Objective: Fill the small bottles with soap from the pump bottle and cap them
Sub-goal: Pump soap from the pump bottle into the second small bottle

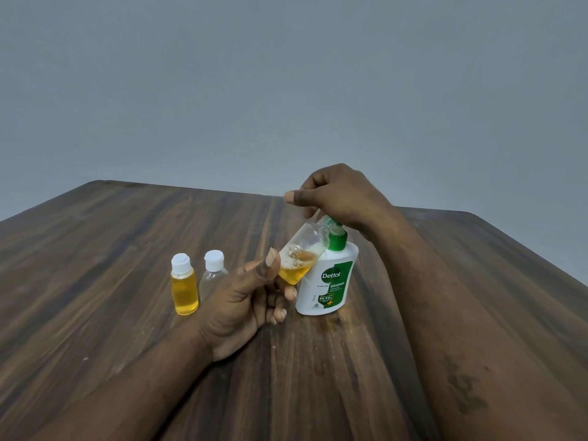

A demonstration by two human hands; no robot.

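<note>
1. Pump bottle [327, 281] stands upright on the counter [127, 233], just toward 3 o'clock of centre; white body, green collar.
2. Our right hand [337, 195] sits on its pump head, fingers curled over it, thumb pointing toward 9 o'clock.
3. Our left hand [245, 300] grips the open small bottle [302, 253] by its base, thumb and fingers curled round it. This bottle is tilted, its neck up at 1 o'clock against the pump nozzle. Amber soap with foam fills the lower part.
4. At 9 o'clock of the left hand stands the filled small bottle [184, 288]. The empty small bottle [213, 275] is just beside it toward 3 o'clock. Both are upright with white caps on.
</note>
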